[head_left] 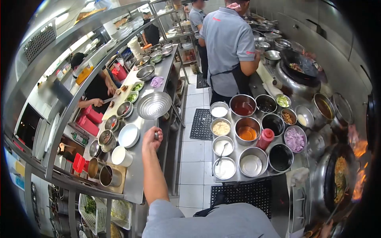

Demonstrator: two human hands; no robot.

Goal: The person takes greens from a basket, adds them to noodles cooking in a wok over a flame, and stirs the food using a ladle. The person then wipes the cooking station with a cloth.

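Observation:
My left hand (152, 139) is closed around the handle of a perforated metal strainer (154, 105). The strainer's round bowl hangs over the edge of the left steel counter (137, 162), close to a white bowl (128, 135) and a purple cloth-like item (157, 81). At the bottom right, a blurred part of a hand (326, 229) shows by the handle of a ladle that reaches into a wok (323, 180); whose hand it is cannot be made out. The wok holds yellowish food, with flames beside it. No right arm of mine shows clearly.
A co-worker in grey (226, 39) stands ahead, facing away. Across the left counter a person in black (97, 85) holds a knife. Sauce and powder containers (251, 162) crowd the right counter, near a red bottle (265, 139). Black mats (201, 125) lie on the tiled floor.

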